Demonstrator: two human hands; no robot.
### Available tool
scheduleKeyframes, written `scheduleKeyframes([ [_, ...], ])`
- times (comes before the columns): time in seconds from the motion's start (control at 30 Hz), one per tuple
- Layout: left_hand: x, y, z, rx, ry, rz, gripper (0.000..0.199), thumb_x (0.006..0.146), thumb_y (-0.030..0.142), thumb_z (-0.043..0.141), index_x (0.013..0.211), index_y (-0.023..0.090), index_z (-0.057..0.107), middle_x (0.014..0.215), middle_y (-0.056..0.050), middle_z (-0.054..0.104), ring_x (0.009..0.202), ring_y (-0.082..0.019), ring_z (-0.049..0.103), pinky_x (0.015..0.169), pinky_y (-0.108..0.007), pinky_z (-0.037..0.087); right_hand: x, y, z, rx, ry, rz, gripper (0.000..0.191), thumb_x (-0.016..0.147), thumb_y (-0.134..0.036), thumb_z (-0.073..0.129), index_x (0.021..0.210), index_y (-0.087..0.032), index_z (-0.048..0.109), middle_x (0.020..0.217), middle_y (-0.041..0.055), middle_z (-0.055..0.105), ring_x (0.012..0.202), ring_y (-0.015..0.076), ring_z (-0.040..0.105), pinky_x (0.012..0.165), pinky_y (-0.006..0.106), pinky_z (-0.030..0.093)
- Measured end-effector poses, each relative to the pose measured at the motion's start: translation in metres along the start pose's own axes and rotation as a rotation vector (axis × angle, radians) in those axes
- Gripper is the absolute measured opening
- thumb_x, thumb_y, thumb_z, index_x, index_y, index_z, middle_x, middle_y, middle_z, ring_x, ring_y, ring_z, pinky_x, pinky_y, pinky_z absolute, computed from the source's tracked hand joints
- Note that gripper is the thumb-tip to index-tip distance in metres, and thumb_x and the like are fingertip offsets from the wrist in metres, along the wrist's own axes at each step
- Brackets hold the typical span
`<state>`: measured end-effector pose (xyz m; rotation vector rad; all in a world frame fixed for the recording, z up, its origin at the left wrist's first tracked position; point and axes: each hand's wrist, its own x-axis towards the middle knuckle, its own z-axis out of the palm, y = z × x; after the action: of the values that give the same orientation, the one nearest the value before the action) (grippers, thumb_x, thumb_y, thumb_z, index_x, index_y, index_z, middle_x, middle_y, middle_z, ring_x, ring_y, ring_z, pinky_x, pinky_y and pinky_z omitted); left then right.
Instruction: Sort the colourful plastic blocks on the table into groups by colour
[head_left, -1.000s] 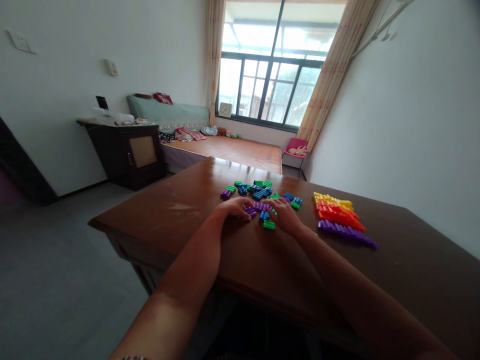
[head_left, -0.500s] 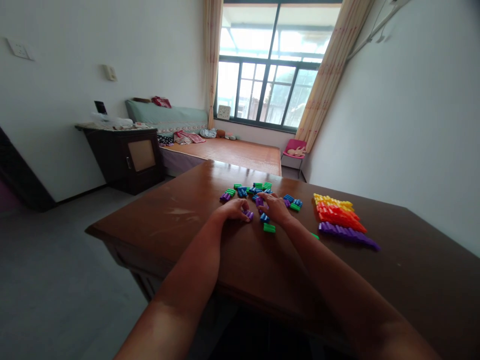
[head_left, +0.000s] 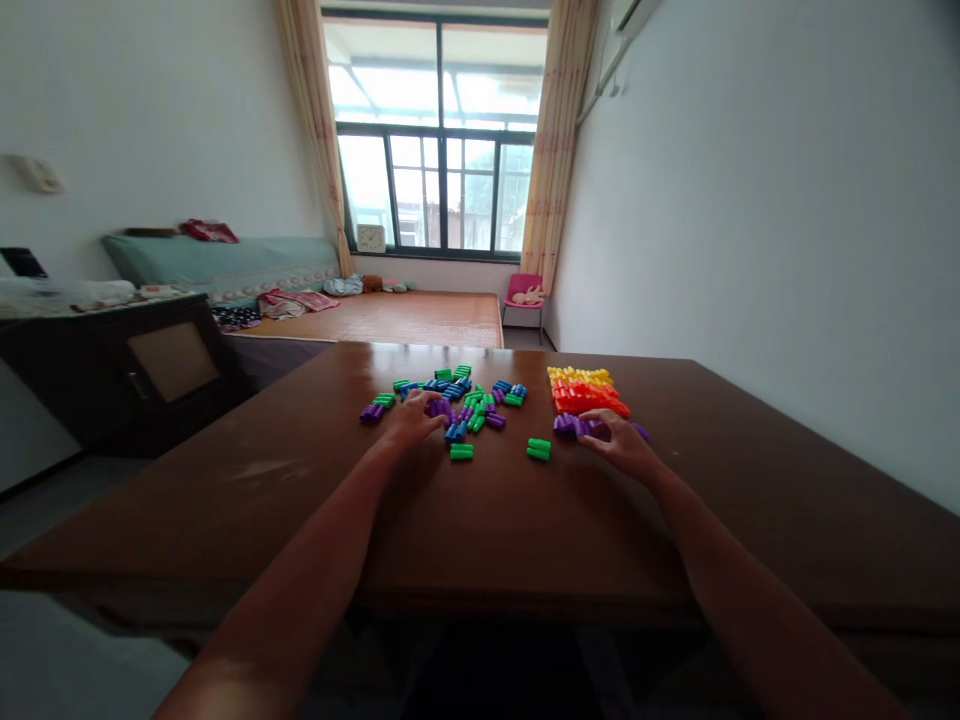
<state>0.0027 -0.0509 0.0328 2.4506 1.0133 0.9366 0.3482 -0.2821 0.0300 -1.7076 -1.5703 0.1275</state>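
Note:
My left hand [head_left: 412, 420] is at the left side of a loose pile, thumb and fingers curled around a purple plastic piece [head_left: 441, 408]. My right hand [head_left: 621, 442] rests at the purple row [head_left: 568, 426] on the right, fingers closed over one of its small ribbed pieces and partly hiding it. Beyond that row lie an orange-red row [head_left: 589, 398] and a yellow row [head_left: 577, 376]. Between my hands are loose green pieces [head_left: 475, 410], blue pieces [head_left: 455, 433] and another purple piece [head_left: 495, 421].
Two single green pieces, one left [head_left: 461, 452] and one right [head_left: 538, 448], lie nearer me on the brown wooden table [head_left: 480, 530]. Past the table are a bed [head_left: 420, 318], a pink chair [head_left: 523, 292] and a dark cabinet [head_left: 142, 365].
My right hand has moved from the loose pile across to the purple row. My left hand has shifted to the pile's left side. The view has turned to the right.

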Motion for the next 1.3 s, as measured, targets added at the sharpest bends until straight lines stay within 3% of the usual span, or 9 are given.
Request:
scheduleKeyframes([
  [0.07,0.002,0.039,0.017,-0.023,-0.076,0.133,0.04,0.075,0.033,0.069,0.113,0.021,0.064,0.109,-0.006,0.059,0.088,-0.018,0.061,0.082,-0.033,0.052,-0.01,0.016,-0.005,-0.002,-0.044,0.05,0.038,0.072,-0.038,0.069,0.105,-0.019,0.067,0.095,0.0057,0.067,0.076,0.0175,0.062,0.073,0.032,0.052],
  [0.23,0.001,0.149,0.07,0.121,-0.315,0.437,0.038,0.079,0.041,0.068,0.114,0.027,0.064,0.114,-0.005,0.06,0.108,-0.023,0.054,0.095,-0.034,0.046,-0.016,0.031,-0.001,-0.013,-0.133,0.129,0.043,0.069,-0.035,0.071,0.107,-0.016,0.069,0.079,0.0021,0.066,0.07,0.0167,0.06,0.071,0.03,0.05],
  [0.37,-0.002,0.196,0.107,0.286,-0.365,0.473,0.037,0.082,0.043,0.066,0.114,0.026,0.062,0.113,-0.007,0.06,0.109,-0.026,0.051,0.09,-0.037,0.046,-0.015,0.034,0.002,0.03,-0.115,0.113,0.039,0.071,-0.032,0.069,0.107,-0.016,0.068,0.078,0.0019,0.067,0.07,0.0166,0.061,0.071,0.03,0.05],
  [0.5,-0.007,0.199,0.125,0.394,-0.326,0.43,0.035,0.081,0.043,0.068,0.109,0.023,0.062,0.115,-0.01,0.059,0.112,-0.029,0.048,0.09,-0.04,0.045,-0.015,0.04,0.002,0.047,-0.084,0.061,0.037,0.07,-0.029,0.071,0.104,-0.017,0.068,0.09,0.0049,0.068,0.076,0.0172,0.063,0.074,0.031,0.051],
  [0.63,-0.012,0.189,0.126,0.373,-0.307,0.393,0.034,0.082,0.043,0.067,0.109,0.024,0.062,0.115,-0.009,0.058,0.112,-0.028,0.048,0.09,-0.039,0.045,-0.015,0.041,0.0,0.017,-0.08,0.065,0.03,0.072,-0.028,0.069,0.1,-0.017,0.068,0.091,0.0047,0.068,0.072,0.0155,0.062,0.073,0.03,0.051],
  [0.8,-0.011,0.185,0.126,0.353,-0.323,0.394,0.019,0.089,0.028,0.055,0.105,0.025,0.064,0.109,-0.006,0.061,0.105,-0.024,0.054,0.089,-0.037,0.046,-0.014,0.04,0.001,-0.035,-0.068,0.074,0.022,0.074,-0.027,0.068,0.094,-0.018,0.069,0.089,0.0038,0.069,0.075,0.0161,0.063,0.076,0.029,0.05],
  [1.07,-0.008,0.184,0.138,0.278,-0.32,0.421,0.023,0.092,0.024,0.049,0.106,0.024,0.067,0.108,-0.006,0.064,0.102,-0.022,0.055,0.092,-0.034,0.046,-0.011,0.045,0.008,-0.088,0.009,0.052,0.024,0.075,-0.029,0.067,0.097,-0.02,0.068,0.096,0.0047,0.069,0.078,0.0171,0.063,0.078,0.031,0.051],
  [1.2,-0.01,0.183,0.125,0.25,-0.264,0.407,0.025,0.093,0.031,0.05,0.111,0.026,0.066,0.114,-0.005,0.064,0.111,-0.023,0.051,0.094,-0.036,0.044,-0.012,0.041,0.004,-0.111,0.051,0.026,0.028,0.081,-0.038,0.062,0.102,-0.02,0.068,0.101,0.0072,0.069,0.082,0.02,0.064,0.078,0.034,0.051],
  [1.3,-0.002,0.172,0.099,0.245,-0.185,0.308,0.026,0.094,0.033,0.046,0.109,0.027,0.067,0.116,-0.005,0.064,0.113,-0.023,0.05,0.096,-0.036,0.042,-0.013,0.038,0.0,-0.131,0.124,0.003,0.031,0.087,-0.043,0.052,0.1,-0.02,0.068,0.101,0.009,0.07,0.086,0.0221,0.065,0.081,0.036,0.05],
])
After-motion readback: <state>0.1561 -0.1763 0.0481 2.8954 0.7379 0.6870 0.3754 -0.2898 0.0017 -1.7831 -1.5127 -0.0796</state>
